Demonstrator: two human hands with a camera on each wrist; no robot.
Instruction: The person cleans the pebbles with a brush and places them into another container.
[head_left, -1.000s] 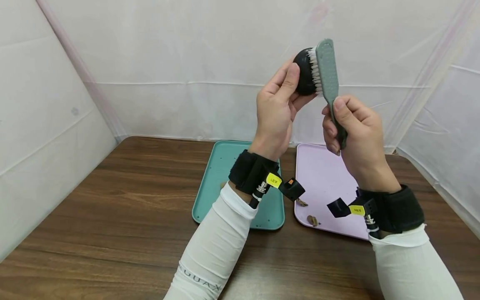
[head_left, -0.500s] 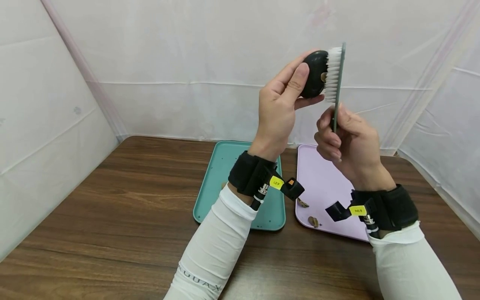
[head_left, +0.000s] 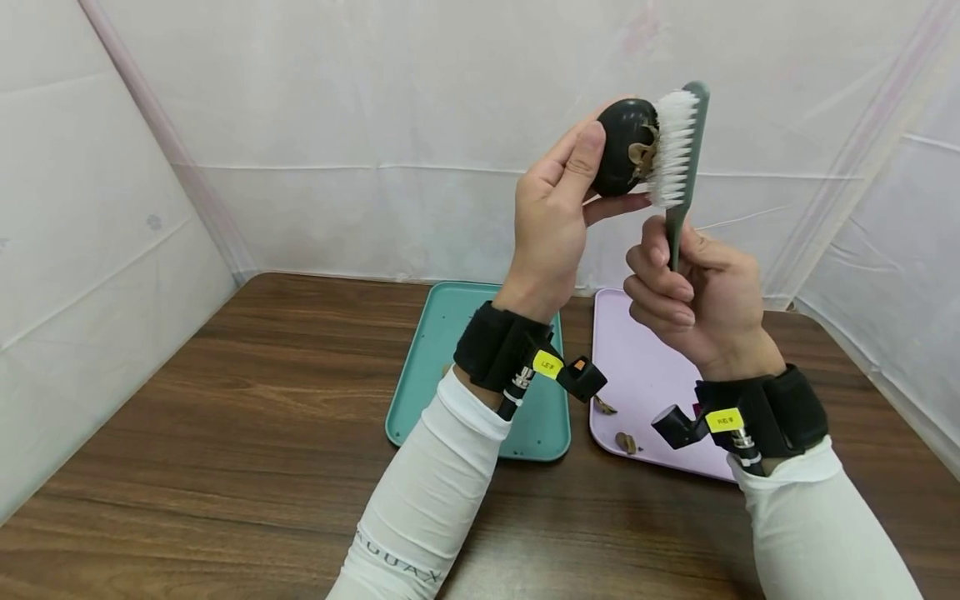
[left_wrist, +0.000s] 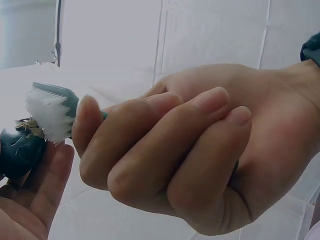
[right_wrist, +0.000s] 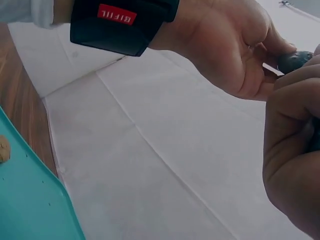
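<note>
Left hand (head_left: 553,223) holds a dark round object (head_left: 624,154); right hand (head_left: 693,292) grips a grey-green brush (head_left: 678,158), bristles against it, brownish matter apparently between.

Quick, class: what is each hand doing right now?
Left hand: holds the dark round object.
Right hand: grips the brush by its handle.

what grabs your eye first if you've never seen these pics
Raised above the wooden table, the left hand holds a dark round object while the right hand grips a grey-green brush, its white bristles pressed against a brownish patch on the object. Below lie a teal tray and a lilac tray with brown scraps.
</note>
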